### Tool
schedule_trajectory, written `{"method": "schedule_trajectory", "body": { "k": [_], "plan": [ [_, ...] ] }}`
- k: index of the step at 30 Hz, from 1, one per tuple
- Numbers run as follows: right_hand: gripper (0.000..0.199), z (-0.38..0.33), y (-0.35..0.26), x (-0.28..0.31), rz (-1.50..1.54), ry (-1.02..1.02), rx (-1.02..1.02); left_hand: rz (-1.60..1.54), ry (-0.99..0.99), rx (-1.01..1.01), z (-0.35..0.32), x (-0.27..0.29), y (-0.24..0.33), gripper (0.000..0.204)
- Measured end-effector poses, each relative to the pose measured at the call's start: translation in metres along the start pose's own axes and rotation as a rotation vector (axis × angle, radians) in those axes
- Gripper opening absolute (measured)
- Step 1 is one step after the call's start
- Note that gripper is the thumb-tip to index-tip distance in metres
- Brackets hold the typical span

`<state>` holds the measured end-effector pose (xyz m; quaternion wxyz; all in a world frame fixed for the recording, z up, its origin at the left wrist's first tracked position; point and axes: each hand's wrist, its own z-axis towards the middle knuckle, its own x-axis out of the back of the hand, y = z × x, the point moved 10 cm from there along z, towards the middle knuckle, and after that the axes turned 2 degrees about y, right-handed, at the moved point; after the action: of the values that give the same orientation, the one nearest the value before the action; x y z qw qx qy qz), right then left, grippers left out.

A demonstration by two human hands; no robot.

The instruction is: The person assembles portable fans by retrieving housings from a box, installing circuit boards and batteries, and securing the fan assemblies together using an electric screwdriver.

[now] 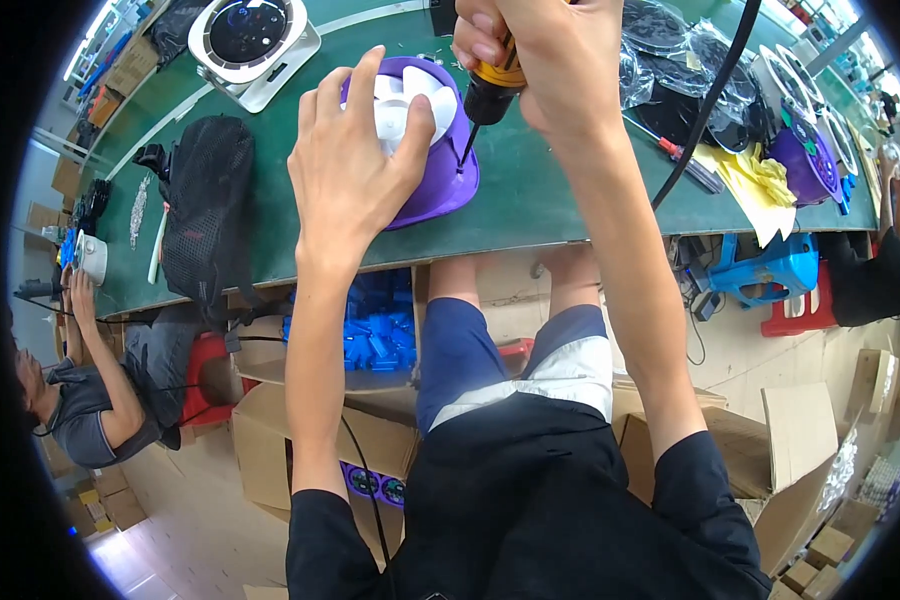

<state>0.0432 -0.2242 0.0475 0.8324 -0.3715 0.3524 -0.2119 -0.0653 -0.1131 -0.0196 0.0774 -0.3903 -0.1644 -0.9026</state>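
Note:
A purple plastic housing [440, 195] lies on the green table, with a white bladed fan wheel [394, 118] inside it. My left hand [355, 165] holds the housing from its left side, fingers spread along the rim and thumb over the fan wheel. In my right hand [545, 70] is a yellow and black power screwdriver [492, 90], gripped from above and pointing down. Its thin bit reaches the near right corner of the housing, at a small dark spot. Whether a screw sits under the tip is too small to tell.
A white device with a round black face [250, 40] stands far left, near a black mesh bag [208, 205]. A red-handled screwdriver [670, 148], yellow gloves [755, 185] and bagged black discs [660, 70] lie right. A black cable [715, 95] hangs there. Co-workers sit on both sides.

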Motion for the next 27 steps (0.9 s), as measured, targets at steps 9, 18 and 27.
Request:
{"method": "schedule_trajectory", "body": {
  "k": [9, 18, 27],
  "plan": [
    [0.031, -0.001, -0.002, -0.001, -0.022, -0.028, 0.016, -0.009, -0.002, -0.003, 0.0, 0.0, 0.002, 0.06],
    [0.031, -0.003, 0.0, -0.005, -0.019, -0.071, 0.014, 0.005, 0.007, -0.008, -0.001, 0.0, 0.002, 0.059],
    [0.036, 0.003, 0.023, -0.031, -0.108, -0.312, -0.168, 0.014, 0.015, 0.012, 0.001, 0.0, -0.001, 0.057]
  ]
}}
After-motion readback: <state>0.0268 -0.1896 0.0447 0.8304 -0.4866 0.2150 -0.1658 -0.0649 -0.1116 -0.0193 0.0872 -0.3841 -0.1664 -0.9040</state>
